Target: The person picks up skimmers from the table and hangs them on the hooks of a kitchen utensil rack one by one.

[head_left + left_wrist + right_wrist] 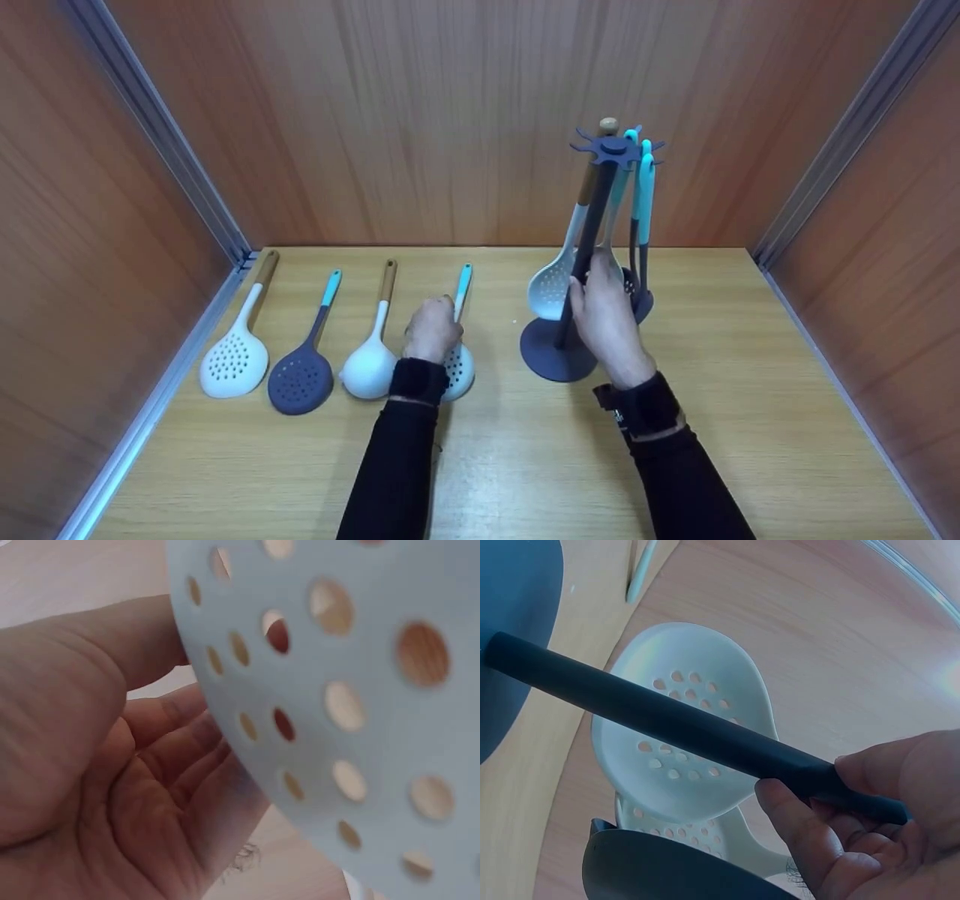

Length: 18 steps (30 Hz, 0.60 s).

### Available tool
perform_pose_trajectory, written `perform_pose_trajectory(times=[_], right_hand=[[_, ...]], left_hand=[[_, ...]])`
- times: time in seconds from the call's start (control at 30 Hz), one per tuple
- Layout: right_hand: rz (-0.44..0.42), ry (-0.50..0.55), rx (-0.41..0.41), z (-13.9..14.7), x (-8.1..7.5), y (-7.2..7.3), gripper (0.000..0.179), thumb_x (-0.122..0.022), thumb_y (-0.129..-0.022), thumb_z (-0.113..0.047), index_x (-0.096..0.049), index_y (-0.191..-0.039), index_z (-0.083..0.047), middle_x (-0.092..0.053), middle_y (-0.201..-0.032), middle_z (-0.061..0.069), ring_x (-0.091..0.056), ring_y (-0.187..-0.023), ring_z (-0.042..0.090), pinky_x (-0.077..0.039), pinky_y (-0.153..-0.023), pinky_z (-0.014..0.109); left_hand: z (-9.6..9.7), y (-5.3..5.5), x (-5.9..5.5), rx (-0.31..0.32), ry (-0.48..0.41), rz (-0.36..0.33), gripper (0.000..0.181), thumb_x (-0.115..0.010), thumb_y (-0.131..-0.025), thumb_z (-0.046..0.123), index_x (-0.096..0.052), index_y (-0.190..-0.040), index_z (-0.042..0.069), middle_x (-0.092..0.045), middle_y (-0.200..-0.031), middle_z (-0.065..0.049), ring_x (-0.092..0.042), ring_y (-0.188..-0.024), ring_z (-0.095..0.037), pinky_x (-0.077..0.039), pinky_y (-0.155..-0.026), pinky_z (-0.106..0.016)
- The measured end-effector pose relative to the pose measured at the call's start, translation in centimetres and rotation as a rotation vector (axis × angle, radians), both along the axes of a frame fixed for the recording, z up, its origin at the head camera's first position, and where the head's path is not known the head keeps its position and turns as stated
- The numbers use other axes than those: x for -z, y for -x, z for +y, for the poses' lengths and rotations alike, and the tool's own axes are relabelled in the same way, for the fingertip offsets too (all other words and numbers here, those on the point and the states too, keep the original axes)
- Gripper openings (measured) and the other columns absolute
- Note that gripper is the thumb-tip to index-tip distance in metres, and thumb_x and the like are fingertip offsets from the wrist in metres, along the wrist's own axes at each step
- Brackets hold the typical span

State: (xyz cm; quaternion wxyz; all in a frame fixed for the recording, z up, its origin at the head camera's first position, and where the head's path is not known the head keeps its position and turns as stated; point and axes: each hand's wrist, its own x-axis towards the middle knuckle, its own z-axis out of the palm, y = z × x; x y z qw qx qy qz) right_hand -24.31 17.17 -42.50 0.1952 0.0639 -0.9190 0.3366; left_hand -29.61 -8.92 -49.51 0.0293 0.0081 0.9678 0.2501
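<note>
Turquoise-handled skimmer (460,373) points its handle (465,280) away from us, beside our nearer left hand (433,330), which grasps it; our right hand (610,322) grips the utensil stand (595,225)

Head view: left hand (433,330) and wristband (418,381) cover part of the turquoise-handled skimmer (461,373); right hand (606,319) blocks lower parts of some hung utensils (645,199). Left wrist view: skimmer head cropped top and right, fingertips lost behind it. Right wrist view: stand base (517,607) cut at left, dark utensil (671,866) cut at bottom, type unclear
</note>
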Motion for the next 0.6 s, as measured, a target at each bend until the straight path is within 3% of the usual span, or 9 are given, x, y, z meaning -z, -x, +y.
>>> perform_pose_trajectory(times=[0.2, 0.43, 0.6], right_hand=[[-0.008, -0.001, 0.004, 0.0, 0.0, 0.0, 0.046, -0.064, -0.120, -0.006, -0.047, -0.161, 0.007, -0.065, -0.149, 0.031, -0.074, -0.135, 0.046, -0.068, -0.110, 0.060], [0.023, -0.019, 0.010, 0.0, -0.1, 0.0, 0.042, -0.065, -0.119, -0.004, -0.051, -0.156, 0.009, -0.068, -0.142, 0.033, -0.075, -0.130, 0.048, -0.068, -0.104, 0.062], [-0.001, -0.017, 0.011, 0.0, -0.1, 0.0, 0.043, -0.064, -0.119, -0.005, -0.050, -0.157, 0.008, -0.067, -0.145, 0.032, -0.075, -0.131, 0.047, -0.068, -0.105, 0.061]], left_hand=[[-0.1, -0.1, -0.3, -0.010, -0.019, 0.019, 0.007, -0.075, -0.110, 0.004, -0.078, -0.114, -0.002, -0.081, -0.103, -0.017, -0.073, -0.087, -0.027, -0.066, -0.079, -0.044], [-0.5, -0.3, -0.7, 0.009, -0.068, 0.154, 0.012, -0.077, -0.107, 0.004, -0.079, -0.116, -0.004, -0.084, -0.108, -0.021, -0.082, -0.093, -0.035, -0.071, -0.082, -0.052], [-0.6, -0.4, -1.2, 0.009, -0.089, 0.152, 0.019, -0.076, -0.108, 0.005, -0.080, -0.124, -0.003, -0.084, -0.114, -0.022, -0.083, -0.097, -0.036, -0.071, -0.082, -0.052]])
